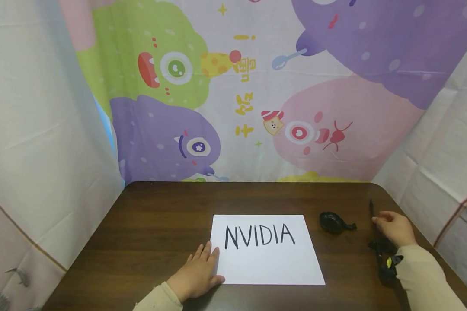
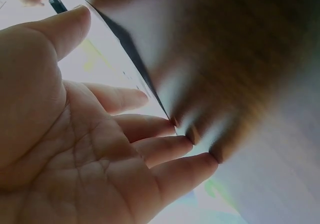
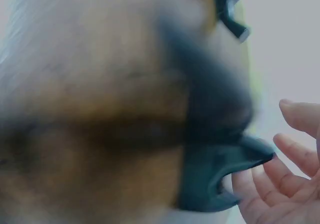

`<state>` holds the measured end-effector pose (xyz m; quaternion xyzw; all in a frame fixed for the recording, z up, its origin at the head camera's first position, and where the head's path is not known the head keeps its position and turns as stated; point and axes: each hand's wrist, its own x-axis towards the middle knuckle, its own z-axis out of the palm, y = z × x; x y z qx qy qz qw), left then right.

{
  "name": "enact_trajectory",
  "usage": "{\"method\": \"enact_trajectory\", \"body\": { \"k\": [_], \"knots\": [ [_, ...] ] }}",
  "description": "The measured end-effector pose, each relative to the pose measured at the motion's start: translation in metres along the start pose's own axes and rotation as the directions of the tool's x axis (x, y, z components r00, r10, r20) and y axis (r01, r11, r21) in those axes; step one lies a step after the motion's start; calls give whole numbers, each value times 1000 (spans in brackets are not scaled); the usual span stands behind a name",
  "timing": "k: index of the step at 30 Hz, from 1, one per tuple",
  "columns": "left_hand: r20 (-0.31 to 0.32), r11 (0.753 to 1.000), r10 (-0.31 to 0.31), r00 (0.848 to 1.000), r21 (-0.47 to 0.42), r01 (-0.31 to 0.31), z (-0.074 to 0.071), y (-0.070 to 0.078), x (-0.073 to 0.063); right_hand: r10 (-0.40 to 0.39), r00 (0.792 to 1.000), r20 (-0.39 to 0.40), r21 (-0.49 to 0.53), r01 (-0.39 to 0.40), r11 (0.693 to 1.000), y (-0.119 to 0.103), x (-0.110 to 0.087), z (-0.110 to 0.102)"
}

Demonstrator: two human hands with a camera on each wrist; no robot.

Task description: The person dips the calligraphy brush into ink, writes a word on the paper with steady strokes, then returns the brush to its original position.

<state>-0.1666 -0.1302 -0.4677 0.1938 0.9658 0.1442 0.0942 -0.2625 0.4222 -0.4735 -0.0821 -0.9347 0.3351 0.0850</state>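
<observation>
A white sheet of paper (image 1: 272,268) lies on the dark wooden table, with "NVIDIA" lettered on it in black. My left hand (image 1: 197,270) rests at the sheet's left edge, fingers spread and fingertips on the table and paper border. On the right, a slim dark brush (image 1: 372,209) lies lengthwise over a black holder (image 1: 387,276) with a small yellow detail. Right beside the brush is my right hand (image 1: 395,226), fingertips close to its shaft. In the right wrist view, the thumb and loosely bent fingers (image 3: 290,179) stand apart with nothing between them, near the dark holder.
Between paper and brush sits a black gourd-shaped dish (image 1: 332,222) with a short stem. A cartoon-printed curtain (image 1: 233,164) hangs along the table's far edge, and pale cloth sheets (image 1: 35,129) hang at both sides. Wooden tabletop (image 1: 148,233) extends left of the paper.
</observation>
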Motion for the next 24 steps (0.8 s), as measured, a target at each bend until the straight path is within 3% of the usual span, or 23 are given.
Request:
{"method": "enact_trajectory", "body": {
  "k": [14, 19, 24],
  "knots": [
    [-29, 1000, 23, 999, 23, -22, -6, -8, -1, -130, 988, -88, -13, 129, 991, -67, -4, -7],
    [-88, 1000, -16, 996, 17, 17, -12, -15, 0, -169, 979, -116, -1, 170, 985, -87, -11, -3],
    [-195, 997, -35, 980, 59, 47, -18, -27, 3, -243, 960, -137, -35, 240, 970, -105, -22, 6]
  ]
}}
